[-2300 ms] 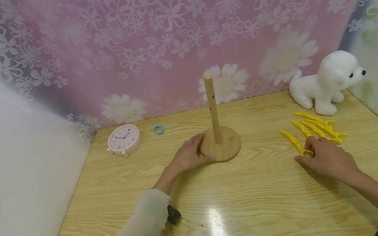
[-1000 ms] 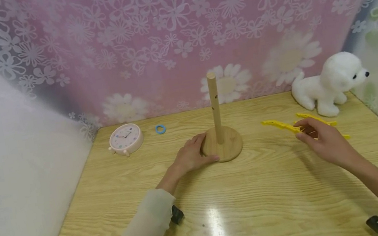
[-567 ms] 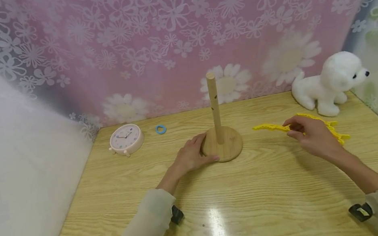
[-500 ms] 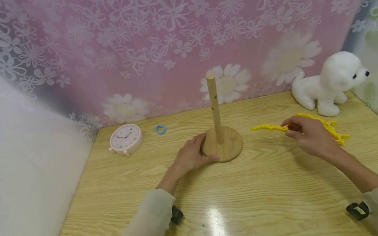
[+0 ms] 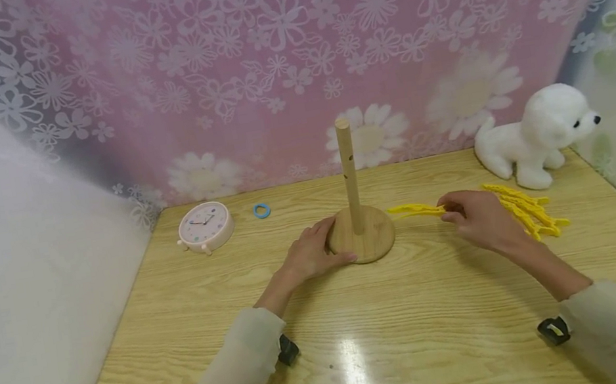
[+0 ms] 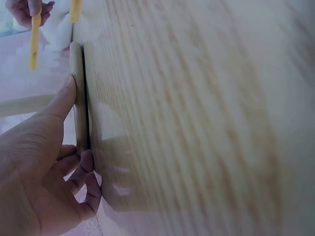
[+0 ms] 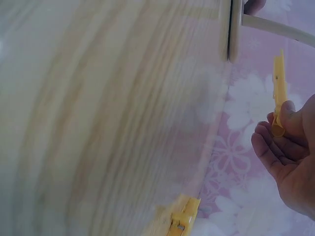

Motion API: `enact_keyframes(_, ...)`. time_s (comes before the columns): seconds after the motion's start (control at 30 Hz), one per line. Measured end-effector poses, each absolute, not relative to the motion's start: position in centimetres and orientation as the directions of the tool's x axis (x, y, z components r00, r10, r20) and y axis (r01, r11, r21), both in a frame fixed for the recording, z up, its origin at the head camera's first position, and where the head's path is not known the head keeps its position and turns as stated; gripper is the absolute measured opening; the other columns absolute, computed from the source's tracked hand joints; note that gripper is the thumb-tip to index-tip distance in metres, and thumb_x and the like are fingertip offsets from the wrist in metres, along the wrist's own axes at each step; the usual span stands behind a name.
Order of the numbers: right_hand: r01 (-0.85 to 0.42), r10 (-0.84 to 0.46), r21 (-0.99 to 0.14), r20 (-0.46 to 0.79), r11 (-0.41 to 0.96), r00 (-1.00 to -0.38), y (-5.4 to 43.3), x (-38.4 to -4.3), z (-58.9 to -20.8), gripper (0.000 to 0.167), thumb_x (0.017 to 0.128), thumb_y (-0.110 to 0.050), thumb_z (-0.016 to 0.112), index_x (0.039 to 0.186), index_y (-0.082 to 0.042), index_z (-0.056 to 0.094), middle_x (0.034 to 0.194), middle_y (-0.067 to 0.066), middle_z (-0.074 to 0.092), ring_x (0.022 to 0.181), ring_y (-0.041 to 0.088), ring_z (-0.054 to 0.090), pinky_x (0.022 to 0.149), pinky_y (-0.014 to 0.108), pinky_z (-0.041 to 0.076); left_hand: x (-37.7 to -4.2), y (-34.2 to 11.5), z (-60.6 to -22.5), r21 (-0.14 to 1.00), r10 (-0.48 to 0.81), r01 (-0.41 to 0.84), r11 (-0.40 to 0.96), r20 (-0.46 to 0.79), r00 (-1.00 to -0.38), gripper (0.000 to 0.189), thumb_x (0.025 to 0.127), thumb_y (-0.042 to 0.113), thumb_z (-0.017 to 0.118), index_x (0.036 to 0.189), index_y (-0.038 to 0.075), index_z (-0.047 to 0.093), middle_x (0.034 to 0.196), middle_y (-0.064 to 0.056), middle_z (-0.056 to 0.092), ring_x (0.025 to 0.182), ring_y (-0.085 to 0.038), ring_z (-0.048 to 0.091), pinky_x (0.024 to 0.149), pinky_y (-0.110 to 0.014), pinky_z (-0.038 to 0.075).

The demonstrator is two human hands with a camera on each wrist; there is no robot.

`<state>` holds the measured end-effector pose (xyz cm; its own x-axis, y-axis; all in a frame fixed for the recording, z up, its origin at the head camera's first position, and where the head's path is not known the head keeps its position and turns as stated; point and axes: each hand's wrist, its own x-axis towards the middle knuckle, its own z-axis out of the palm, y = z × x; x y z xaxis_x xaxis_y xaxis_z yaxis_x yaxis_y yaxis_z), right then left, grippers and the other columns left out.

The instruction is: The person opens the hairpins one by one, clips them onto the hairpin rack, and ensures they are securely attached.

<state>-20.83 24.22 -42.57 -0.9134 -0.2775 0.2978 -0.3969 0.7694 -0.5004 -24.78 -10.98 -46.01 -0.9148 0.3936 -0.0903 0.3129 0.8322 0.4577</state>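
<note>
A wooden stand with an upright post on a round base (image 5: 378,241) stands mid-table. My left hand (image 5: 308,255) holds the left side of that base, its thumb at the front rim. In the left wrist view the left thumb (image 6: 64,98) lies on the base's edge, the other fingers curled low beside it. My right hand (image 5: 482,222) pinches a long yellow spring clip (image 5: 415,210) by its tail end, above the table. The clip's far tip reaches the base's right edge in the head view. Several similar yellow clips (image 5: 526,209) lie right of that hand.
A white plush dog (image 5: 550,129) sits at the back right corner. Toward the back left are a pink alarm clock (image 5: 205,226) and a small blue ring (image 5: 262,211). A pink floral curtain (image 5: 244,82) closes off the table's back edge.
My right hand has lifted one yellow clip off the table, turned it to point left and carried it leftward to the stand. The left hand keeps its hold on the base.
</note>
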Motion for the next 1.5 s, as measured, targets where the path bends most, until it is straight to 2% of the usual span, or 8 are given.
enact_keyframes(0.17,-0.410,-0.269,-0.490,0.334,0.769,-0.904,23.0,-21.5,-42.9,0.024,0.100,-0.005,0.068,0.119,0.007,0.074,0.097,0.020,0.077,0.075,0.028,0.071,0.065,0.047,0.058,-24.8,-11.0,-46.1,0.467,0.401,0.320,0.824,-0.083,-0.912,0.100,0.088,0.068,0.072,0.166,0.020,0.030,0.165,-0.007,0.040,0.146,-0.033,0.042,0.113,-0.059,0.040)
enact_keyframes(0.37,-0.388,-0.246,-0.504,0.327,0.772,-0.913,21.7,-22.1,-43.0,0.025,0.100,-0.007,0.069,0.121,0.006,0.075,0.103,0.020,0.078,0.071,0.024,0.071,0.062,0.039,0.053,-24.9,-11.1,-46.3,0.493,0.406,0.321,0.809,-0.074,-0.911,0.099,0.087,0.065,0.075,0.165,0.021,0.032,0.162,-0.008,0.043,0.145,-0.033,0.044,0.113,-0.056,0.041)
enact_keyframes(0.67,-0.407,-0.243,-0.523,0.355,0.749,-0.903,19.9,-23.1,-43.4,0.023,0.097,-0.004,0.072,0.116,0.007,0.076,0.101,0.022,0.078,0.074,0.030,0.075,0.057,0.032,0.050,-25.0,-11.4,-46.4,0.512,0.404,0.316,0.799,-0.066,-0.913,0.097,0.087,0.062,0.077,0.164,0.021,0.034,0.159,-0.009,0.047,0.143,-0.032,0.046,0.112,-0.053,0.042)
enact_keyframes(0.77,-0.433,-0.258,-0.507,0.379,0.746,-0.889,19.3,-23.6,-43.8,0.022,0.096,-0.004,0.073,0.114,0.008,0.077,0.100,0.022,0.078,0.072,0.028,0.074,0.058,0.034,0.052,-25.0,-11.5,-46.3,0.514,0.407,0.317,0.797,-0.071,-0.910,0.098,0.087,0.061,0.077,0.164,0.020,0.033,0.159,-0.009,0.047,0.144,-0.032,0.046,0.112,-0.052,0.042)
enact_keyframes(0.87,-0.461,-0.270,-0.488,0.411,0.741,-0.871,18.8,-24.0,-44.1,0.021,0.095,-0.002,0.074,0.112,0.008,0.077,0.100,0.023,0.077,0.076,0.032,0.075,0.065,0.043,0.059,-25.1,-11.6,-46.2,0.523,0.419,0.323,0.789,-0.073,-0.905,0.097,0.088,0.059,0.077,0.164,0.019,0.033,0.159,-0.010,0.047,0.144,-0.032,0.045,0.113,-0.052,0.042)
enact_keyframes(1.0,-0.486,-0.284,-0.472,0.436,0.736,-0.854,18.1,-24.6,-44.4,0.020,0.093,-0.002,0.075,0.110,0.009,0.078,0.099,0.023,0.077,0.080,0.035,0.076,0.071,0.051,0.061,-25.1,-11.6,-46.0,0.530,0.431,0.327,0.782,-0.083,-0.898,0.096,0.090,0.058,0.076,0.165,0.019,0.031,0.160,-0.011,0.046,0.146,-0.031,0.044,0.114,-0.051,0.041)
enact_keyframes(1.2,-0.504,-0.304,-0.448,0.446,0.738,-0.842,16.9,-25.1,-44.5,0.020,0.092,-0.003,0.077,0.108,0.008,0.078,0.095,0.022,0.078,0.075,0.033,0.076,0.068,0.048,0.061,-25.0,-11.7,-46.0,0.531,0.432,0.324,0.783,-0.090,-0.897,0.096,0.090,0.058,0.076,0.165,0.019,0.030,0.161,-0.010,0.045,0.147,-0.032,0.042,0.115,-0.052,0.040)
enact_keyframes(1.5,-0.539,-0.335,-0.477,0.449,0.694,-0.828,15.7,-25.4,-44.8,0.017,0.089,-0.002,0.080,0.103,0.008,0.080,0.091,0.021,0.078,0.074,0.033,0.076,0.066,0.046,0.062,-25.0,-11.6,-45.9,0.540,0.438,0.330,0.774,-0.080,-0.896,0.096,0.090,0.056,0.077,0.165,0.019,0.031,0.160,-0.010,0.046,0.146,-0.033,0.043,0.114,-0.053,0.040)
